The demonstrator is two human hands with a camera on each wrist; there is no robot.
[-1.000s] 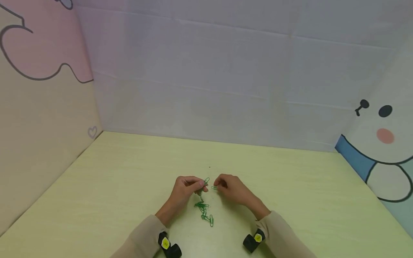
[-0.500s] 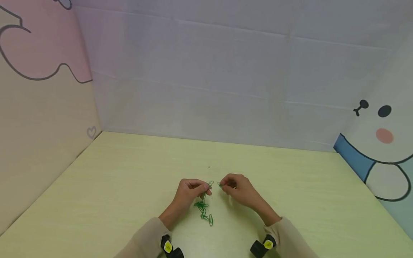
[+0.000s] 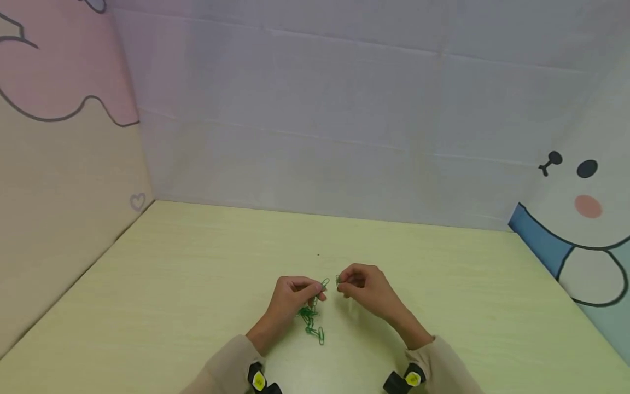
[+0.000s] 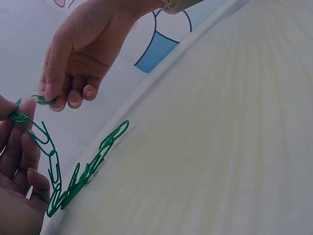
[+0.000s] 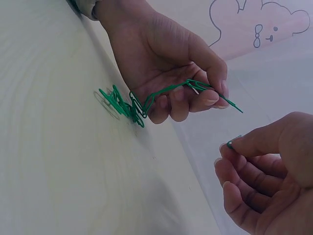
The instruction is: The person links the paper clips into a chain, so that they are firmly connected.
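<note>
A chain of green paper clips (image 3: 311, 323) trails from my left hand (image 3: 294, 295) down onto the yellow-green table (image 3: 172, 284). The left thumb and fingers pinch the chain's top clip (image 5: 205, 88), which points toward the right hand. My right hand (image 3: 361, 285) pinches a single loose green clip (image 4: 45, 101) between thumb and forefinger, a short gap from the chain's end. In the left wrist view the chain (image 4: 73, 171) hangs from the left fingers and lies bunched on the table.
Illustrated panels wall in the table on the left (image 3: 64, 164), back (image 3: 344, 120) and right (image 3: 585, 219). Black wrist-worn cameras (image 3: 258, 380) (image 3: 406, 378) sit at both beige sleeves.
Both hands drifted slightly right. The right hand turned its loose clip and brought it nearer to the chain's top clip. More of the chain has bunched on the table.
</note>
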